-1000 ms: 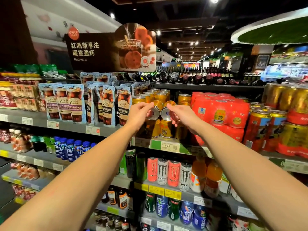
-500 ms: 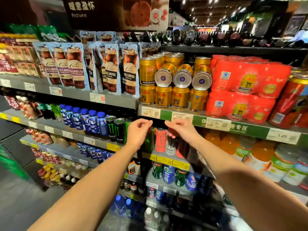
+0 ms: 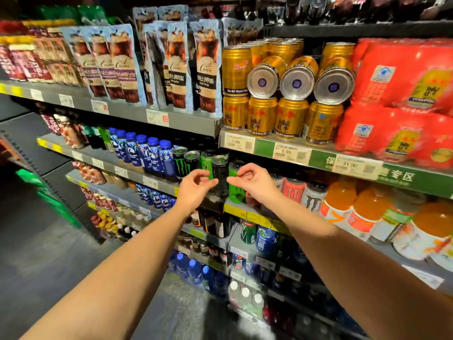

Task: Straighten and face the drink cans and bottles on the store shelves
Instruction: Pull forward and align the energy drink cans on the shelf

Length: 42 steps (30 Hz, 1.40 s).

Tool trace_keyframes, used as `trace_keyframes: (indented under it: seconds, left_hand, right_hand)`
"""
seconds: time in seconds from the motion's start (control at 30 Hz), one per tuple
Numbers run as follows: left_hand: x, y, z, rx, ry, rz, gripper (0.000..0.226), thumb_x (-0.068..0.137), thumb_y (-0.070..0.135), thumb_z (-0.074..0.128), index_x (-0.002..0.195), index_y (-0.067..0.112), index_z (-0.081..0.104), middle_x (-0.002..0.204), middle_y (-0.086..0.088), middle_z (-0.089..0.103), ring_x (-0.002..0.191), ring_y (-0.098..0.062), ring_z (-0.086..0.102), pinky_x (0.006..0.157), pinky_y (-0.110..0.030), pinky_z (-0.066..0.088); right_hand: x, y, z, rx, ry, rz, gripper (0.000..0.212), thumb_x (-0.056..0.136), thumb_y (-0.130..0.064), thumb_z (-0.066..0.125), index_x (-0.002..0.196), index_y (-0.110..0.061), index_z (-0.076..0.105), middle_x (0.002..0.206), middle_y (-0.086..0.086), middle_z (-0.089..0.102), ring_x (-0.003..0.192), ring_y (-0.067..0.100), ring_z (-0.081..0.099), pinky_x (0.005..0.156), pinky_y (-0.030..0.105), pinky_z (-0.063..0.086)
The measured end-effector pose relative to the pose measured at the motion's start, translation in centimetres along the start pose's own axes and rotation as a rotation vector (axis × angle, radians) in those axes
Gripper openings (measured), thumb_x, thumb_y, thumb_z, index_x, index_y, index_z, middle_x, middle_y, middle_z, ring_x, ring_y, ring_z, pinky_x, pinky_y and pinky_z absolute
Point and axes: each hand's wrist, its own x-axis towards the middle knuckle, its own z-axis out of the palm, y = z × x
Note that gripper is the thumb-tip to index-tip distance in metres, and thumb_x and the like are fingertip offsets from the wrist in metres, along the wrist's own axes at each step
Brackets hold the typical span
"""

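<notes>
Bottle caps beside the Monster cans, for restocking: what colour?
Blue caps, clearest in the head view.

Glossy gold metal cans (image 3: 261,116) stand right, three bare silver can ends (image 3: 296,82) above them. Shiny red plastic wrap (image 3: 402,77) far right; glossy foil-like pouches (image 3: 122,62) left; matt grey shelf (image 3: 127,114).

Counted quick from where I stood: 3 gold cans lay on their sides (image 3: 297,82), silver ends out, on a front row of 4 upright gold cans (image 3: 276,117), w/ 1 more upright gold can (image 3: 236,69) stacked at the left; more behind, couldn't count. Red multipacks (image 3: 402,74): 2 layers. Approx. 6 blue-capped bottles (image 3: 149,153). Black/green tall cans (image 3: 191,160), approx. 5. Orange juice bottles (image 3: 365,212): at least 3. Coffee pouches (image 3: 122,62): 6 or so in front. 2 hands: left hand (image 3: 196,186), right hand (image 3: 252,180).
</notes>
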Motion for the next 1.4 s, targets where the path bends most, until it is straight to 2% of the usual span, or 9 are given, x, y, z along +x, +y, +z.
trace_keyframes:
  seconds: [0.2, 0.37, 0.47, 0.77, 0.87, 0.97, 1.1, 1.2, 1.4]
  left_hand:
    - [0.9, 0.6, -1.5, 0.02, -0.009, -0.046, 0.036, 0.078, 0.021, 0.082, 0.11, 0.016, 0.066, 0.102, -0.007, 0.064, 0.09, -0.018, 0.062, 0.086, -0.032, 0.051]
    - [2.4, -0.2, -2.3, 0.074, -0.013, -0.034, 0.038, 0.076, 0.02, 0.084, 0.109, 0.02, 0.065, 0.107, -0.006, 0.066, 0.101, -0.017, 0.062, 0.092, -0.031, 0.048]
    - [3.7, -0.9, -2.6, 0.092, -0.031, -0.029, 0.04, 0.076, 0.021, 0.084, 0.111, 0.019, 0.066, 0.106, -0.005, 0.065, 0.097, -0.017, 0.061, 0.094, -0.033, 0.049]
    - [8.3, -3.5, -3.6, 0.052, -0.215, 0.068, 0.04, 0.075, 0.019, 0.084, 0.11, 0.022, 0.064, 0.107, -0.003, 0.065, 0.096, -0.017, 0.063, 0.089, -0.028, 0.05]
    - [9.3, -4.8, -4.1, 0.001, -0.306, 0.11, 0.039, 0.076, 0.018, 0.083, 0.107, 0.024, 0.061, 0.108, -0.006, 0.064, 0.099, -0.02, 0.062, 0.091, -0.032, 0.052]
    - [9.8, -5.2, -4.5, -0.023, -0.356, 0.139, 0.036, 0.078, 0.017, 0.082, 0.107, 0.023, 0.062, 0.102, 0.0, 0.064, 0.097, -0.015, 0.062, 0.089, -0.027, 0.051]
    - [10.3, -3.9, -5.2, 0.103, -0.262, 0.357, 0.026, 0.079, 0.021, 0.078, 0.102, 0.024, 0.066, 0.094, 0.012, 0.064, 0.089, -0.004, 0.059, 0.083, -0.02, 0.045]
    - [11.5, -2.7, -5.8, 0.211, -0.19, 0.558, 0.031, 0.078, 0.025, 0.078, 0.107, 0.021, 0.067, 0.105, 0.008, 0.063, 0.107, -0.01, 0.051, 0.095, -0.028, 0.038]
    - [14.4, -2.3, -5.1, 0.43, -0.253, 0.496, 0.059, 0.079, 0.039, 0.077, 0.129, 0.017, 0.056, 0.121, -0.004, 0.059, 0.123, -0.024, 0.045, 0.105, -0.037, 0.033]
  right_hand:
    - [1.0, -0.3, 1.2, -0.058, -0.031, -0.058, 0.044, 0.072, -0.039, 0.085, 0.101, -0.017, 0.06, 0.098, -0.003, 0.063, 0.091, 0.013, 0.059, 0.079, 0.026, 0.048]
    - [2.3, -0.7, 2.3, -0.135, -0.04, -0.064, 0.046, 0.071, -0.044, 0.084, 0.102, -0.023, 0.059, 0.103, -0.006, 0.062, 0.098, 0.013, 0.059, 0.081, 0.028, 0.048]
    - [3.0, -0.8, 2.9, -0.169, -0.022, -0.066, 0.047, 0.072, -0.044, 0.084, 0.105, -0.022, 0.06, 0.105, -0.006, 0.061, 0.099, 0.012, 0.057, 0.081, 0.028, 0.047]
    - [5.2, -1.5, 6.2, -0.255, 0.271, 0.043, 0.042, 0.072, -0.045, 0.083, 0.099, -0.02, 0.063, 0.092, -0.01, 0.063, 0.086, 0.007, 0.06, 0.079, 0.022, 0.046]
    - [5.5, -1.9, 7.5, -0.335, 0.399, 0.058, 0.039, 0.072, -0.045, 0.084, 0.095, -0.021, 0.064, 0.09, -0.006, 0.065, 0.086, 0.012, 0.061, 0.078, 0.026, 0.047]
    - [5.5, -2.0, 8.3, -0.413, 0.464, 0.08, 0.043, 0.071, -0.047, 0.083, 0.098, -0.019, 0.065, 0.095, 0.0, 0.066, 0.091, 0.018, 0.062, 0.083, 0.033, 0.05]
    - [5.3, -1.9, 8.8, -0.589, 0.456, 0.086, 0.054, 0.072, -0.049, 0.082, 0.11, -0.016, 0.065, 0.106, 0.004, 0.069, 0.102, 0.021, 0.062, 0.087, 0.034, 0.051]
    - [5.8, -2.1, 9.0, -0.73, 0.427, 0.123, 0.065, 0.072, -0.058, 0.078, 0.116, -0.013, 0.063, 0.11, 0.006, 0.068, 0.108, 0.027, 0.057, 0.09, 0.038, 0.048]
    - [6.5, -2.4, 9.4, -0.894, 0.388, 0.243, 0.071, 0.076, -0.066, 0.069, 0.117, -0.009, 0.06, 0.103, 0.009, 0.067, 0.106, 0.031, 0.056, 0.098, 0.043, 0.038]
